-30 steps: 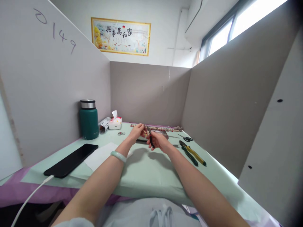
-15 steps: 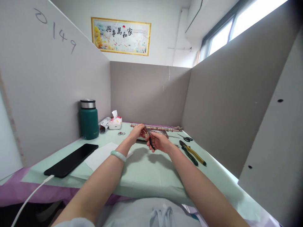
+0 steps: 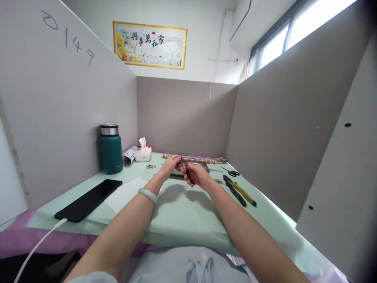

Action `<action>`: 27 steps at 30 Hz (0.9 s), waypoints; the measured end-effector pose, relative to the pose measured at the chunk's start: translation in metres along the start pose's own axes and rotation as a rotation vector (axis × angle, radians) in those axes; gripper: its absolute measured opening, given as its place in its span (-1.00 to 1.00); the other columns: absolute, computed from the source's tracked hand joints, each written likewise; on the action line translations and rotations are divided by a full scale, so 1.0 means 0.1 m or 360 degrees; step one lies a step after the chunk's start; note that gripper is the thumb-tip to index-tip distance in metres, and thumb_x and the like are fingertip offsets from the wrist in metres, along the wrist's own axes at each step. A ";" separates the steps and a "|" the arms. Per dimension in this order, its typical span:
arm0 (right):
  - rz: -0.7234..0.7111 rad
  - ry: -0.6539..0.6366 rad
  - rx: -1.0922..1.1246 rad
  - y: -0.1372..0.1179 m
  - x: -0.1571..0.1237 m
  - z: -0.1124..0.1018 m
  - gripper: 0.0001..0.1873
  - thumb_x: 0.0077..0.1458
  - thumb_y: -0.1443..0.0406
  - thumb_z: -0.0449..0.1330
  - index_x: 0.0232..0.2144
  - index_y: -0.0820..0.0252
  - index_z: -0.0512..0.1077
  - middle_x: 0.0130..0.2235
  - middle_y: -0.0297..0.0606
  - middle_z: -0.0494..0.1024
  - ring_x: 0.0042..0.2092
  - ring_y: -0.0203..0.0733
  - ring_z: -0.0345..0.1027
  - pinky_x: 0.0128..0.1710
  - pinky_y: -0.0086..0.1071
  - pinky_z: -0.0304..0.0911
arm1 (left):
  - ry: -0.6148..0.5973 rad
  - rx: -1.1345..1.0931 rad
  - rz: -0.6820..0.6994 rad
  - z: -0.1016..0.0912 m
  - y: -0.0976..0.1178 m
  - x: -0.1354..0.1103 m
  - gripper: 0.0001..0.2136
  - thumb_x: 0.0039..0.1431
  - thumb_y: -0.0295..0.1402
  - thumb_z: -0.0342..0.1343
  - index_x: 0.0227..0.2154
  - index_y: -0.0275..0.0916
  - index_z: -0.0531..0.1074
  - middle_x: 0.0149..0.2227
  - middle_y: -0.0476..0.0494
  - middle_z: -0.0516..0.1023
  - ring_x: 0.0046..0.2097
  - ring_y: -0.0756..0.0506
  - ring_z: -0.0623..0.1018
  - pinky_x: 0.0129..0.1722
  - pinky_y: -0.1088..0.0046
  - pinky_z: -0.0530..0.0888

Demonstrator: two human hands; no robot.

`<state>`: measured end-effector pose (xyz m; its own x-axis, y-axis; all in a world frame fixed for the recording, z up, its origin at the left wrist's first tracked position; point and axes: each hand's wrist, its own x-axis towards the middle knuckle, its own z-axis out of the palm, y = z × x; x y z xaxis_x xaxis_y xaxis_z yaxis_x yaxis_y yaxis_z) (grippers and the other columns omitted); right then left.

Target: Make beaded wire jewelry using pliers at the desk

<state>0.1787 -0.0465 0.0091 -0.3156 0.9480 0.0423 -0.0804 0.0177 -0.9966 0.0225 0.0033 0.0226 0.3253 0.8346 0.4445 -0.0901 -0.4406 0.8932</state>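
My left hand (image 3: 171,165) pinches a small gold-coloured piece, too small to make out, above the far middle of the green table mat (image 3: 182,220). My right hand (image 3: 198,175) grips small black-handled pliers (image 3: 187,174), whose tip meets the piece at my left fingertips. Both hands touch each other just above a dark tray (image 3: 203,167) that they mostly hide. A pale green bangle (image 3: 147,194) sits on my left wrist.
A beaded strand (image 3: 194,160) lies along the back wall. Yellow-green pliers (image 3: 240,191) and small scissors (image 3: 232,172) lie at right. At left are a black phone (image 3: 88,199) on its cable, white paper (image 3: 126,192), a green flask (image 3: 110,149) and a tissue pack (image 3: 143,152). Partitions enclose three sides.
My hands have stayed almost in place; the right hand with the pliers has shifted very slightly, and the fingers work on the small piece.
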 end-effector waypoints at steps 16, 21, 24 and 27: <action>0.0403 -0.0738 0.0418 -0.10 -0.10 -0.15 -0.58 0.24 0.12 -0.18 -0.24 0.30 0.33 -0.39 -0.16 0.52 -0.42 -0.17 0.43 -0.54 -0.37 0.33 | -0.0257 -0.0433 -0.0050 -0.02 0.09 -0.08 -0.73 -0.04 -0.33 -0.03 -0.73 -0.19 0.02 -0.70 0.08 -0.01 -0.62 0.06 0.14 -0.50 0.42 0.35; 0.0481 -0.0783 0.0384 -0.12 -0.12 -0.17 -0.58 0.23 0.11 -0.18 -0.26 0.30 0.33 -0.45 -0.20 0.47 -0.49 -0.22 0.36 -0.60 -0.42 0.23 | -0.0256 -0.0467 -0.0088 -0.04 0.08 -0.09 -0.74 -0.07 -0.32 0.02 -0.71 -0.19 0.06 -0.69 0.13 -0.09 -0.63 0.09 0.05 -0.52 0.41 0.35; 0.0510 -0.0807 0.0398 -0.12 -0.13 -0.16 -0.60 0.21 0.09 -0.14 -0.28 0.29 0.32 -0.49 -0.26 0.41 -0.55 -0.29 0.28 -0.64 -0.48 0.12 | -0.0275 -0.0495 -0.0120 -0.05 0.09 -0.10 -0.72 -0.09 -0.32 0.03 -0.71 -0.18 0.02 -0.69 0.13 -0.09 -0.64 0.10 0.03 -0.52 0.41 0.36; 0.0515 -0.0830 0.0442 -0.12 -0.13 -0.14 -0.62 0.20 0.11 -0.12 -0.30 0.29 0.31 -0.53 -0.31 0.34 -0.59 -0.34 0.19 -0.66 -0.52 0.01 | -0.0265 -0.0547 -0.0119 -0.05 0.10 -0.11 -0.72 -0.11 -0.34 0.02 -0.72 -0.18 0.00 -0.70 0.13 -0.08 -0.65 0.10 0.04 -0.53 0.41 0.36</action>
<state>0.1973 -0.0544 0.0194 -0.7745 0.6127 -0.1576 -0.1230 -0.3901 -0.9125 0.0139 -0.0083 0.0270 0.4887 0.7826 0.3857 -0.3612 -0.2209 0.9060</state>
